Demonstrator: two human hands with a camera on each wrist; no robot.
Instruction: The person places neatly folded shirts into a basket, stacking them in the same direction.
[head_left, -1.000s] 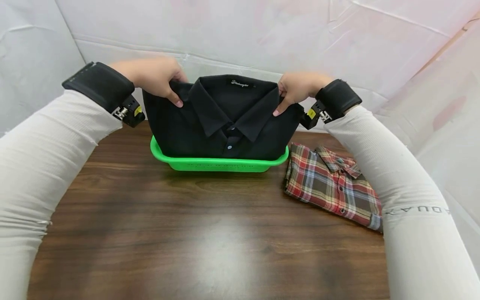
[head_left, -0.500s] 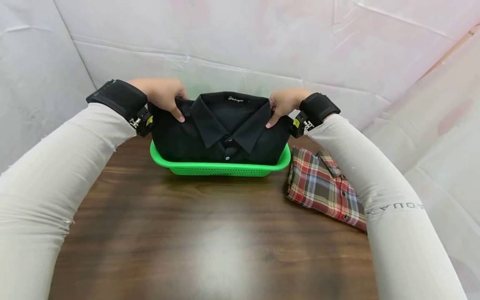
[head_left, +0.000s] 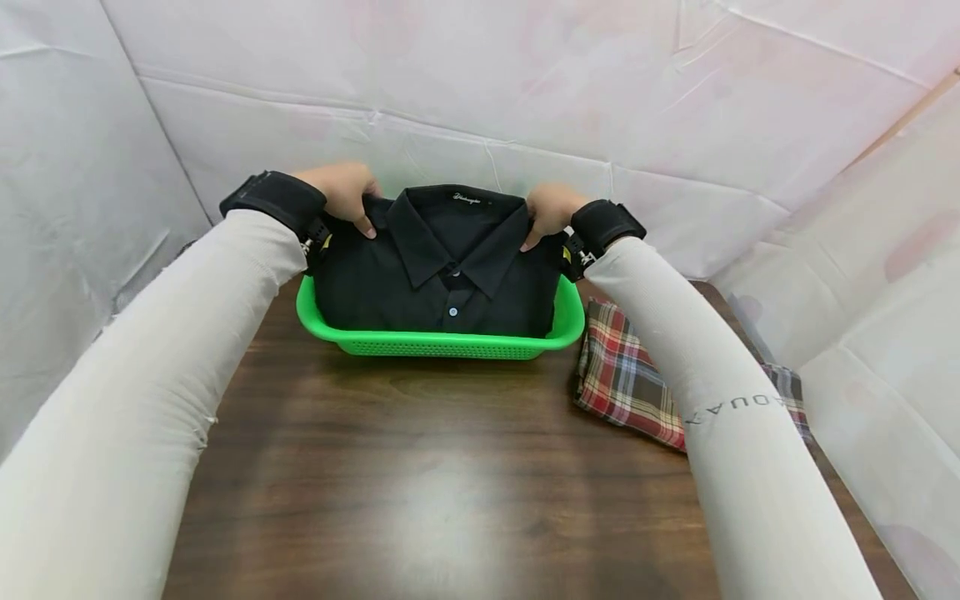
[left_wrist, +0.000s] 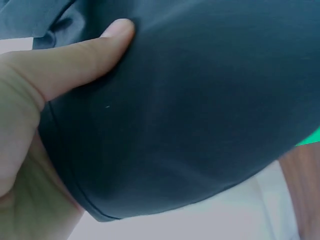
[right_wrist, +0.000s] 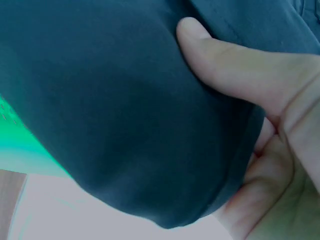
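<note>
Folded black collared cotton shirt (head_left: 442,267): lay in the green perforated plastic basket (head_left: 450,343), collar up, its far edge raised above the rim. Left hand (head_left: 341,193): pinched the shirt's left shoulder, thumb (left_wrist: 75,60) pressed on the front cloth, fingers behind. Right hand (head_left: 549,210): pinched the right shoulder likewise, thumb (right_wrist: 225,57) on top. Basket stood at the far side of the dark brown wooden table (head_left: 420,483). Folded red plaid shirt (head_left: 626,383): lay on the table just right of the basket, partly behind the right sleeve.
</note>
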